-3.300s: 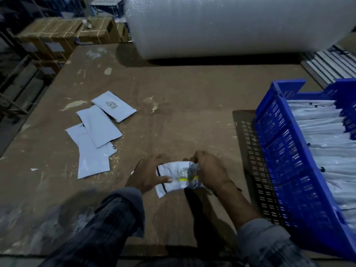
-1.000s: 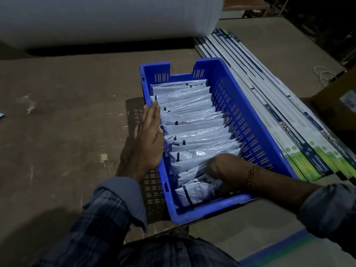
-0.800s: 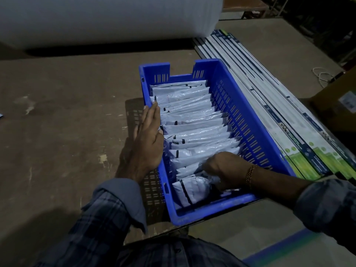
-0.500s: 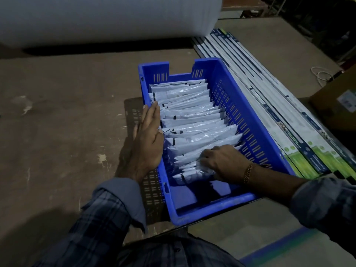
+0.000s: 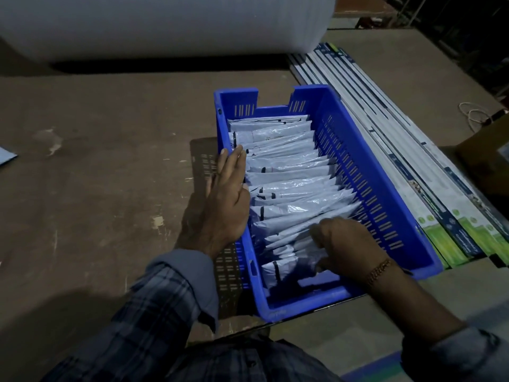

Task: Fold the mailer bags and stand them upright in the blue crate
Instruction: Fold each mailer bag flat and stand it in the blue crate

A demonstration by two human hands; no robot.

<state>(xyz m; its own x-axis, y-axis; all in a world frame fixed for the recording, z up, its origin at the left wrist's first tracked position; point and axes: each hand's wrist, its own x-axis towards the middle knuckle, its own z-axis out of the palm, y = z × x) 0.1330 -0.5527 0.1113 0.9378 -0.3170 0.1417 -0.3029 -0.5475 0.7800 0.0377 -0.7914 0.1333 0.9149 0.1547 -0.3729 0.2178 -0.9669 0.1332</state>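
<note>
The blue crate point(image 5: 381, 194) sits on the table's right part, with a row of several folded white mailer bags point(image 5: 289, 172) standing on edge inside it. My left hand point(image 5: 220, 205) lies flat and open on the crate's left rim, fingertips touching the bags' ends. My right hand point(image 5: 348, 245) is inside the crate at the near end of the row, fingers curled over the nearest folded mailer bag point(image 5: 281, 268), which leans towards me. A strip of bare crate floor shows between that bag and the near wall.
A huge white bubble-wrap roll point(image 5: 165, 23) lies across the back of the brown table point(image 5: 96, 188). Long flat printed cartons point(image 5: 413, 166) lie just right of the crate. Beyond them are a cardboard box point(image 5: 484, 150) and a white cable point(image 5: 473, 114). A mailer corner point(image 5: 7, 157) shows at far left.
Earlier both hands folded a bag on the table. My right hand then set it at the row's near end and pushed the row away; now the nearest bag leans back.
</note>
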